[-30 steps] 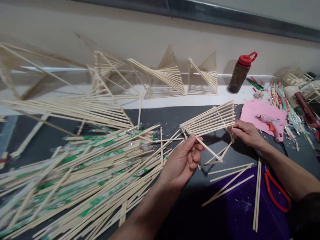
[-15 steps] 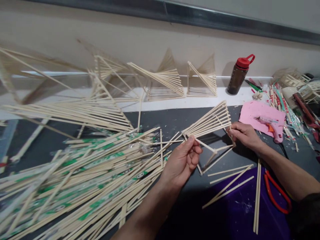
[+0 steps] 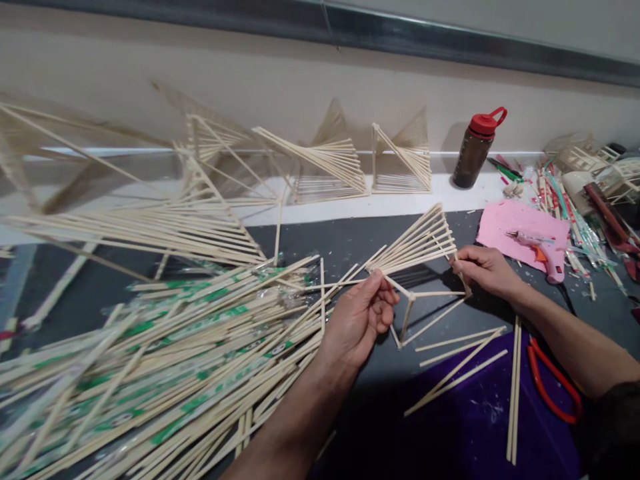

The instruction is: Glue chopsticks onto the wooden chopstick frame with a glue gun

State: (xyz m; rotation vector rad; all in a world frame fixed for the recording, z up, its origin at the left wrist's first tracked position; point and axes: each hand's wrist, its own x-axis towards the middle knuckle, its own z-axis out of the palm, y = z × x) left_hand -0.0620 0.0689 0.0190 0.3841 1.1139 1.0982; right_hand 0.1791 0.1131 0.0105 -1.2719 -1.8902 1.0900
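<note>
Between my two hands is a small stick frame (image 3: 420,247) of pale wooden sticks, its upper sticks fanned out in a twisted surface. My left hand (image 3: 363,317) pinches its left corner between thumb and fingers. On the right side, my right hand (image 3: 487,273) grips the upright edge, fingertips closed on the stick. The lower sticks of the frame form an open outline close to the dark table (image 3: 320,233). Below it lie several loose sticks (image 3: 460,387), partly on a purple sheet (image 3: 475,433).
A heap of sticks in green-printed wrappers (image 3: 190,360) covers the left. Finished-looking twisted stick frames (image 3: 320,160) stand along the wall. At right are a red-lidded bottle (image 3: 473,153), a glue gun (image 3: 543,250) on pink foam (image 3: 495,223), and red-handled pliers (image 3: 553,387).
The stick frame has turned slightly in my hands, its near lower corner shifting left and up. Both hands keep their hold.
</note>
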